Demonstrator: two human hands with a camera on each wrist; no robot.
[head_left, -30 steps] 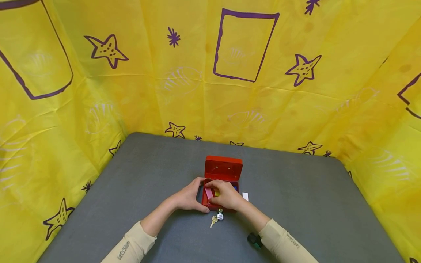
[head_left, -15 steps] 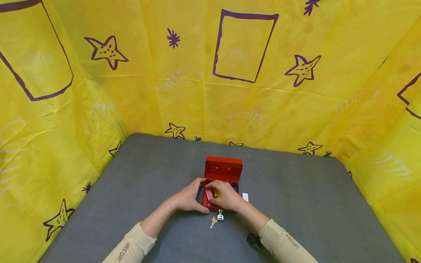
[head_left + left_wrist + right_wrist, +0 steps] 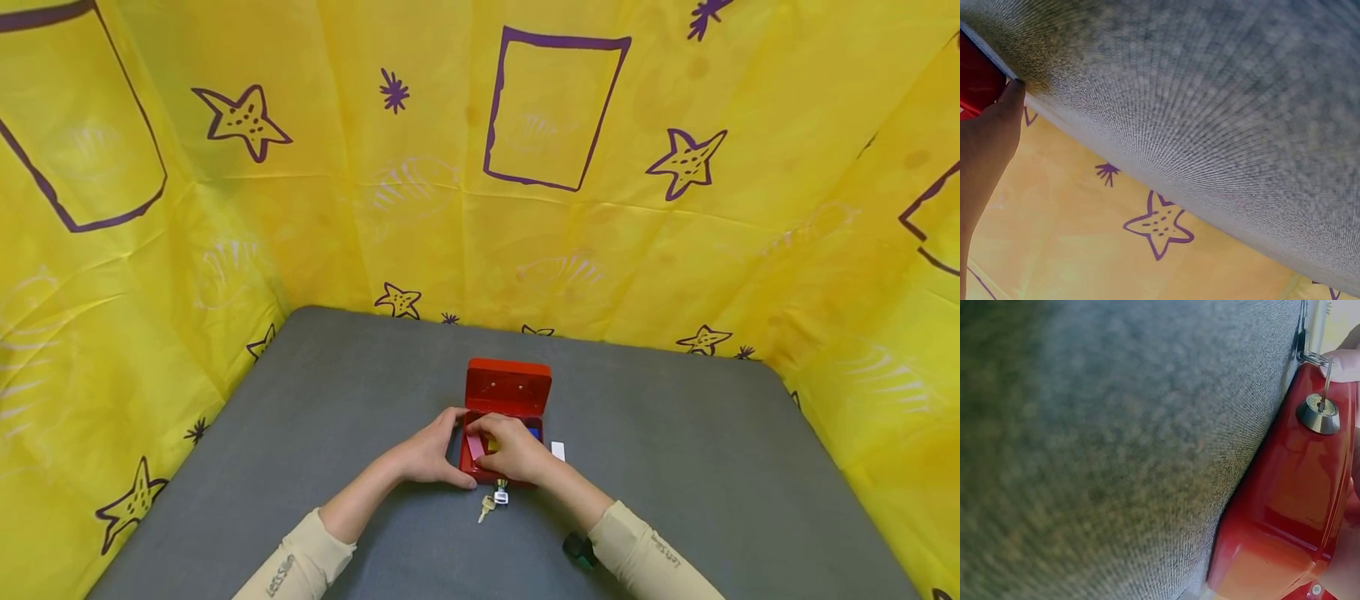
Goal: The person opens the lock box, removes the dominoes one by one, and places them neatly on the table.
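Note:
A small red cash box [image 3: 508, 390] stands on the grey table with its lid raised. My left hand [image 3: 426, 454] grips the box's left side, fingers at the back corner and thumb at the front. Inside lies a pink strip [image 3: 476, 447]; my right hand [image 3: 517, 448] reaches in from the right and pinches it between thumb and fingers. Partly hidden under that hand are a yellow piece [image 3: 492, 445] and a blue piece [image 3: 534, 433]. In the right wrist view a key sits in the front lock [image 3: 1319, 414].
A second key [image 3: 487, 505] hangs from the lock onto the table in front of the box. To the right of the box lies a white piece [image 3: 558, 450]. A dark, round object [image 3: 577, 548] is beside the right sleeve. Yellow printed cloth [image 3: 420, 233] walls the table's back and sides.
Both hands and the box keep practically the same places. The whole head view has shifted slightly.

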